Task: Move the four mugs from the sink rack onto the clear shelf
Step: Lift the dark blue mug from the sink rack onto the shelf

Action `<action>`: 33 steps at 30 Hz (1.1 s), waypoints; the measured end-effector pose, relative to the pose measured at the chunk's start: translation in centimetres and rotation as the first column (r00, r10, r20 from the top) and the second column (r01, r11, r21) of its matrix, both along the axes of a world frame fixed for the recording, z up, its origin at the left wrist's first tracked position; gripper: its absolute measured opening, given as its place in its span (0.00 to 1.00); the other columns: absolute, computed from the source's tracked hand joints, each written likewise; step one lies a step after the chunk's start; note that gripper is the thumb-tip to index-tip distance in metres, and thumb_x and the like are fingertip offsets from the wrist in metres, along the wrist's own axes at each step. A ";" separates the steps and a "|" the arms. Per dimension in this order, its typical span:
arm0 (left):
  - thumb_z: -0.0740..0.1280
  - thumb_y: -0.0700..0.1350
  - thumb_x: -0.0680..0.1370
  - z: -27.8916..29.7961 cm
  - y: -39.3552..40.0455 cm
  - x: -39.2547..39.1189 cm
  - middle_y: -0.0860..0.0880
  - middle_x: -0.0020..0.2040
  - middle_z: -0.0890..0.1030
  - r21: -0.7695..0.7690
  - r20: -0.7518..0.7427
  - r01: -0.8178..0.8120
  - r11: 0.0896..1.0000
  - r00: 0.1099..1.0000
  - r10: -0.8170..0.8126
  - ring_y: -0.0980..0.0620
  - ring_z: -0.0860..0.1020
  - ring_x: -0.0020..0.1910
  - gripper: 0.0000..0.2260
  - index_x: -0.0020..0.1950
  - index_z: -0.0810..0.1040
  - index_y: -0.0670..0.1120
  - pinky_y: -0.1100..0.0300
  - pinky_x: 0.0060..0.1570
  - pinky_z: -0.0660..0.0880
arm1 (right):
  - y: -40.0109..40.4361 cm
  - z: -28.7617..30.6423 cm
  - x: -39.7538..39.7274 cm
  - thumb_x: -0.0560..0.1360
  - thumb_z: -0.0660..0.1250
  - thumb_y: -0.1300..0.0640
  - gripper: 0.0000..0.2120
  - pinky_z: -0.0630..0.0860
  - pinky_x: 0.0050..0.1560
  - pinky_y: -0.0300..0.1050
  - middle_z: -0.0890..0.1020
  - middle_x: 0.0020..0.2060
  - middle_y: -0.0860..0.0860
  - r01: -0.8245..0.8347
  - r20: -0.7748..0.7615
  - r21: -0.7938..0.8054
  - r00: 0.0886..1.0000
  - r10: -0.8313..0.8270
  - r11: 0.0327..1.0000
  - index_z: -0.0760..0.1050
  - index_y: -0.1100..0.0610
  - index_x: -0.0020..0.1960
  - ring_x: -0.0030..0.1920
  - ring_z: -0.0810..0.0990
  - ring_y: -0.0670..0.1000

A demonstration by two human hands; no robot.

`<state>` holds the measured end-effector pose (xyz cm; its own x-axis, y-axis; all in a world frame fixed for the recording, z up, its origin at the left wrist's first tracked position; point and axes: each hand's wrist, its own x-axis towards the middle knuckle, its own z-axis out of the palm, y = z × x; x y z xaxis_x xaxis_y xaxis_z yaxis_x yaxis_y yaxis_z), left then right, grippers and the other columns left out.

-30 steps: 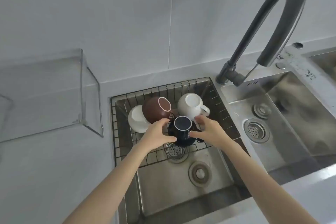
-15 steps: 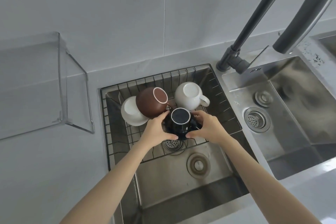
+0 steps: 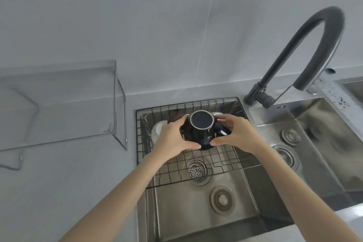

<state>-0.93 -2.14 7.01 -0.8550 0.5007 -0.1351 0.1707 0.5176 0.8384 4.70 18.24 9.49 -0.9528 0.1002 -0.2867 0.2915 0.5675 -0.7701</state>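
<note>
The black mug [image 3: 200, 130] is clasped upside down between the left hand [image 3: 172, 137] and right hand [image 3: 238, 133], fingers curled round its sides, probably for a secure lift. Glossy, pale-ringed at its base, it is held mid-frame above the sink rack [image 3: 196, 165]; the clear shelf [image 3: 59, 102] waits at left.

A home kitchen: a stainless double sink [image 3: 198, 220] set in a grey counter [image 3: 59, 192], an arched dark pull-down tap [image 3: 306, 45], a wire dish rack [image 3: 196, 165] holding mugs, and a clear shelf [image 3: 64, 104] against plain grey wall panels
</note>
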 end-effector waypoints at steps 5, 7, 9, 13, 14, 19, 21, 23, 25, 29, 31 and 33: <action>0.78 0.50 0.55 8.7 -6.3 -1.7 0.49 0.49 0.83 0.106 -0.214 -0.127 0.986 0.966 0.147 0.52 0.80 0.48 0.34 0.58 0.73 0.50 0.53 0.52 0.78 | -5.7 8.0 -3.9 0.53 0.80 0.53 0.33 0.72 0.57 0.42 0.82 0.52 0.46 -0.106 -0.199 -0.027 0.975 0.098 0.994 0.73 0.42 0.57 0.54 0.79 0.42; 0.78 0.51 0.54 11.5 -9.3 -2.4 0.49 0.48 0.83 0.124 -0.263 -0.189 0.974 0.940 0.216 0.51 0.80 0.47 0.33 0.56 0.73 0.49 0.54 0.52 0.78 | -8.5 10.5 -5.6 0.54 0.80 0.54 0.33 0.74 0.59 0.45 0.83 0.52 0.47 -0.167 -0.262 -0.049 0.954 0.149 0.985 0.74 0.43 0.56 0.54 0.80 0.44; 0.78 0.50 0.54 13.6 -12.6 -3.0 0.48 0.47 0.83 0.128 -0.298 -0.247 0.961 0.914 0.275 0.50 0.80 0.47 0.32 0.56 0.74 0.48 0.50 0.53 0.77 | -11.8 12.4 -7.7 0.54 0.80 0.56 0.33 0.74 0.61 0.49 0.83 0.52 0.50 -0.228 -0.304 -0.073 0.932 0.196 0.971 0.74 0.47 0.57 0.54 0.81 0.46; 0.78 0.48 0.54 15.7 -19.4 -4.3 0.48 0.46 0.83 0.140 -0.294 -0.371 0.918 0.870 0.396 0.50 0.80 0.47 0.30 0.54 0.75 0.49 0.49 0.52 0.77 | -18.7 14.2 -11.7 0.55 0.80 0.58 0.35 0.73 0.62 0.52 0.83 0.52 0.52 -0.352 -0.333 -0.109 0.894 0.300 0.930 0.74 0.51 0.60 0.54 0.80 0.50; 0.78 0.48 0.54 15.8 -20.4 -4.4 0.48 0.46 0.83 0.141 -0.292 -0.397 0.907 0.859 0.421 0.50 0.80 0.47 0.30 0.54 0.75 0.49 0.49 0.52 0.77 | -19.8 14.2 -12.4 0.56 0.79 0.59 0.34 0.73 0.62 0.52 0.83 0.52 0.52 -0.375 -0.325 -0.117 0.890 0.321 0.920 0.73 0.51 0.60 0.54 0.80 0.50; 0.78 0.47 0.53 15.4 -27.4 -6.0 0.51 0.44 0.83 0.165 -0.281 -0.545 0.822 0.773 0.568 0.51 0.80 0.45 0.29 0.52 0.76 0.49 0.50 0.50 0.77 | -27.8 13.9 -17.4 0.57 0.79 0.60 0.32 0.72 0.63 0.48 0.83 0.53 0.52 -0.524 -0.268 -0.116 0.835 0.481 0.844 0.73 0.51 0.59 0.56 0.79 0.48; 0.79 0.46 0.52 14.6 -29.6 -7.0 0.50 0.45 0.83 0.181 -0.251 -0.589 0.788 0.747 0.615 0.50 0.80 0.46 0.29 0.52 0.77 0.49 0.50 0.50 0.77 | -30.8 13.4 -19.5 0.57 0.79 0.58 0.32 0.72 0.62 0.47 0.82 0.53 0.51 -0.562 -0.234 -0.087 0.814 0.532 0.822 0.72 0.51 0.59 0.56 0.79 0.47; 0.79 0.45 0.52 13.5 -31.1 -8.0 0.49 0.46 0.84 0.196 -0.207 -0.628 0.753 0.724 0.658 0.50 0.81 0.47 0.30 0.53 0.77 0.50 0.51 0.51 0.77 | -33.0 12.7 -21.1 0.56 0.79 0.56 0.33 0.73 0.61 0.49 0.81 0.53 0.50 -0.586 -0.207 -0.034 0.796 0.568 0.809 0.72 0.50 0.59 0.56 0.78 0.48; 0.79 0.44 0.52 12.3 -32.1 -8.9 0.49 0.47 0.84 0.206 -0.174 -0.655 0.727 0.707 0.686 0.50 0.81 0.48 0.31 0.54 0.77 0.50 0.52 0.52 0.77 | -34.8 11.7 -22.5 0.55 0.79 0.56 0.34 0.73 0.61 0.51 0.80 0.55 0.50 -0.596 -0.181 -0.004 0.790 0.586 0.803 0.71 0.50 0.59 0.56 0.78 0.49; 0.79 0.44 0.52 10.1 -33.7 -10.5 0.51 0.46 0.83 0.196 -0.153 -0.684 0.702 0.686 0.711 0.51 0.81 0.47 0.30 0.53 0.77 0.50 0.56 0.50 0.77 | -36.9 9.3 -24.6 0.56 0.79 0.57 0.35 0.72 0.63 0.52 0.79 0.56 0.51 -0.610 -0.139 -0.009 0.786 0.603 0.792 0.71 0.50 0.60 0.58 0.76 0.50; 0.79 0.44 0.53 9.4 -34.1 -11.0 0.53 0.45 0.82 0.194 -0.158 -0.695 0.692 0.674 0.721 0.52 0.80 0.46 0.30 0.54 0.76 0.51 0.59 0.48 0.76 | -37.5 8.4 -25.3 0.56 0.79 0.57 0.35 0.72 0.63 0.52 0.79 0.57 0.51 -0.615 -0.142 -0.027 0.783 0.606 0.788 0.71 0.51 0.61 0.59 0.76 0.50; 0.78 0.44 0.53 8.9 -34.3 -11.4 0.53 0.45 0.81 0.191 -0.168 -0.703 0.685 0.665 0.728 0.52 0.80 0.47 0.30 0.54 0.76 0.50 0.59 0.49 0.76 | -37.9 7.9 -25.6 0.56 0.79 0.58 0.34 0.71 0.63 0.53 0.79 0.57 0.51 -0.616 -0.149 -0.044 0.783 0.604 0.787 0.71 0.51 0.61 0.59 0.76 0.50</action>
<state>-12.31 -36.40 15.90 -0.9545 -0.2781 0.1080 -0.0376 0.4715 0.8810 -20.91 -19.62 17.41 -0.8335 -0.5331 -0.1455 -0.1914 0.5255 -0.8290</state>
